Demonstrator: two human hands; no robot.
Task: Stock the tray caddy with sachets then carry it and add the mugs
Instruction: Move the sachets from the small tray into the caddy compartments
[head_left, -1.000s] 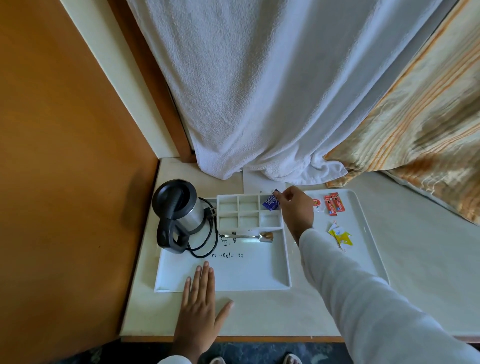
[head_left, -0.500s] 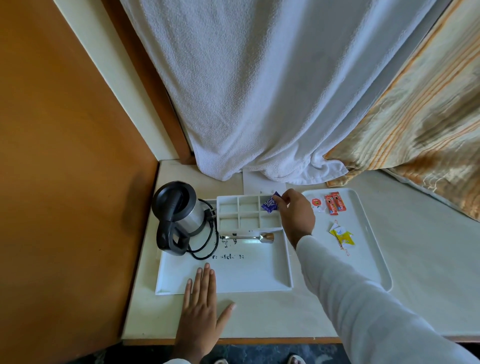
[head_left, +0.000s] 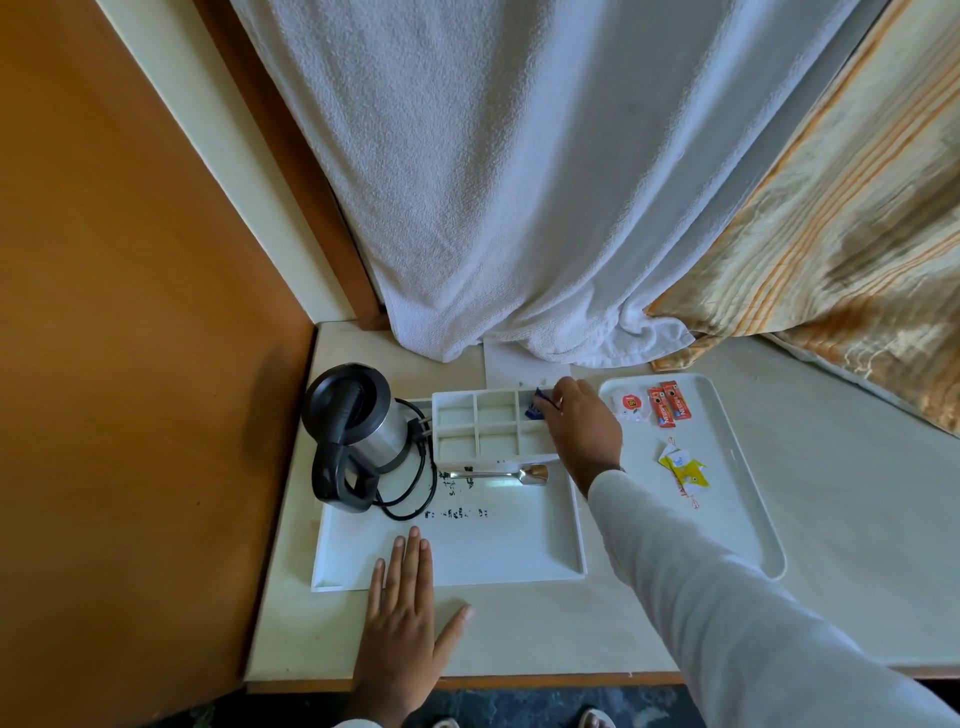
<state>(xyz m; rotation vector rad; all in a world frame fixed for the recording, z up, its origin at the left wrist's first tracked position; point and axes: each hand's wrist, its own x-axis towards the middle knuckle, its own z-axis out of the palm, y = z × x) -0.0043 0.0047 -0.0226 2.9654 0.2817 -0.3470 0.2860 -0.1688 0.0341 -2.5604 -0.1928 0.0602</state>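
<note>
A white caddy (head_left: 475, 423) with several square compartments sits at the back of a white square tray (head_left: 452, 566). My right hand (head_left: 584, 428) pinches a blue sachet (head_left: 535, 408) low in the caddy's back right compartment. My left hand (head_left: 408, 618) lies flat, fingers spread, on the tray's front rim and the counter. On a second white tray (head_left: 748, 499) to the right lie two red coffee sachets (head_left: 669, 407), a white round sachet (head_left: 631, 406) and yellow sachets (head_left: 685, 467). No mugs are in view.
A steel and black kettle (head_left: 358, 426) with its coiled cord stands on the square tray's back left. A metal spoon (head_left: 501, 474) lies in front of the caddy. A white towel (head_left: 519, 208) hangs behind, a striped curtain (head_left: 831, 234) at right, an orange wall (head_left: 130, 312) at left.
My right hand has lowered the blue sachet further into the caddy's back right compartment. My left hand has stayed flat on the tray's front edge.
</note>
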